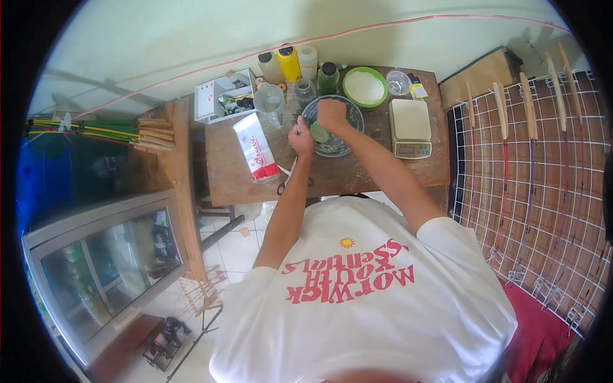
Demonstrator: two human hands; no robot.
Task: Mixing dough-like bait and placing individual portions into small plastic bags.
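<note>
A clear bowl (350,145) stands on the wooden table in front of me, with whitish smears or powder inside. At its left rim is my left hand (300,138), closed with the thumb along the edge, gripping the bowl. My right hand (332,115) is a fist over the bowl. Whatever it holds is mostly hidden behind the fingers. Just below that fist, a pale green thing (320,133) shows in the bowl, too small to tell its kind. A white and red packet (254,145) lies left of my left hand, and scissors (285,185) lie nearer to me.
A green bowl of white powder (365,87) and a kitchen scale (410,127) stand to the right. Behind are jars (328,78) and a yellow bottle (289,64). On the left are a clear jug (271,105) and a white box (217,102). A wire grid (543,179) flanks the table.
</note>
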